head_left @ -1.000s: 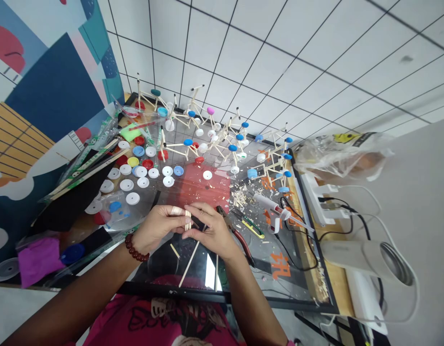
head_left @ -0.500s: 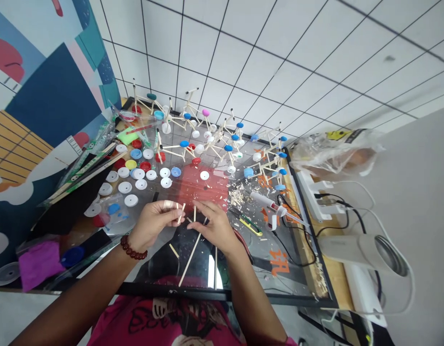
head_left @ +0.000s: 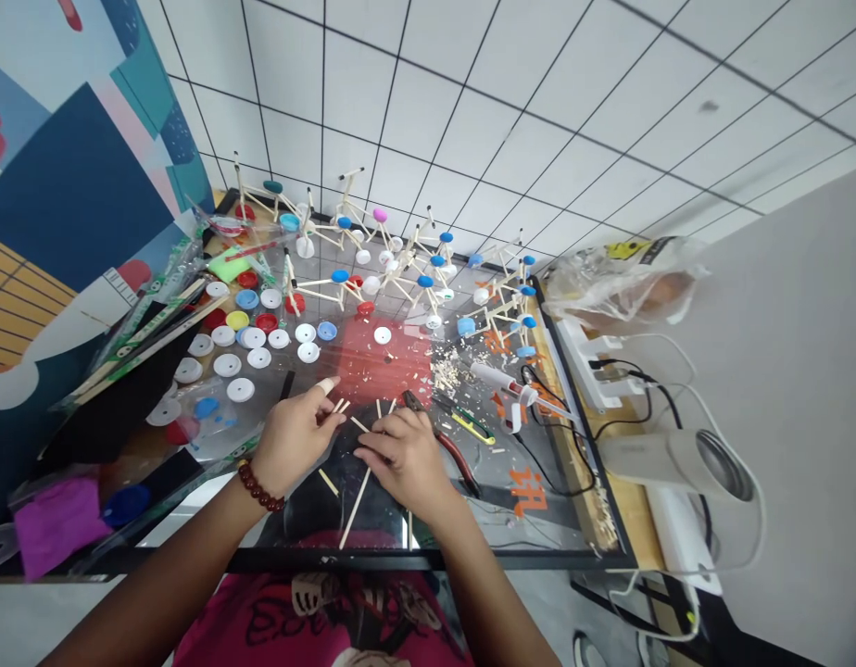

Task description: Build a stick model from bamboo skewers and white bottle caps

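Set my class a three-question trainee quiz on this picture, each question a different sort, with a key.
1. What does the left hand hold?
2. True or false: a dark red beaded bracelet circles that hand's wrist.
3. Which lies nearest the right hand: (a) purple plastic packet, (b) red-handled metal pliers, (c) white plastic glue gun?

Key: 1. Short pale wooden sticks; 2. True; 3. b
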A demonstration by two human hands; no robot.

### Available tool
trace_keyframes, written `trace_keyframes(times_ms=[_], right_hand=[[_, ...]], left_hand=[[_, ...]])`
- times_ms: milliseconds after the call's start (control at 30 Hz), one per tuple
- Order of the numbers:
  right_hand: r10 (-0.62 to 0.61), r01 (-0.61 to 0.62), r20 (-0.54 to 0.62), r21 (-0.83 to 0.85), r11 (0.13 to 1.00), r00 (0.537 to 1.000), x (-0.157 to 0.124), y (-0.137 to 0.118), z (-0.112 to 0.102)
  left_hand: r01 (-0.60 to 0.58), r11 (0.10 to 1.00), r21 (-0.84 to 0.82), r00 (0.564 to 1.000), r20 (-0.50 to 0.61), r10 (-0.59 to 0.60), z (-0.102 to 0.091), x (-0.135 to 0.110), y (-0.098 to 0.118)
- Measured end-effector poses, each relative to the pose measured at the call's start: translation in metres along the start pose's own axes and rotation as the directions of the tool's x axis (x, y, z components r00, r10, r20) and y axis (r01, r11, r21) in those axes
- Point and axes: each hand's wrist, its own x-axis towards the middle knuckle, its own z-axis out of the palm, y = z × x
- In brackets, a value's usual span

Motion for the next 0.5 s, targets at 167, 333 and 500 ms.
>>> trace_keyframes(times_ms=[167, 333, 500], right_hand=[[0.031, -0.032, -0.02, -0.056, 0.998, 0.999, -0.012, -0.015, 0.003], [-0.178, 0.17, 0.123, 0.069, 0.983, 0.976, -0.033, -0.046, 0.01], [-0.022, 0.022, 0.031, -0.005, 1.0, 0.999, -0.043, -0.039, 0.021]], left_hand=[[-0.034, 0.998, 0.057, 0.997, -0.065, 0.038, -0.001, 0.002, -0.006], [-0.029, 0.996, 0.084, 0.99, -0.136, 0.04, -0.009, 0.004, -0.006], [0.022, 0.998, 0.06, 0.989, -0.15, -0.013, -0.017, 0.005, -0.003]])
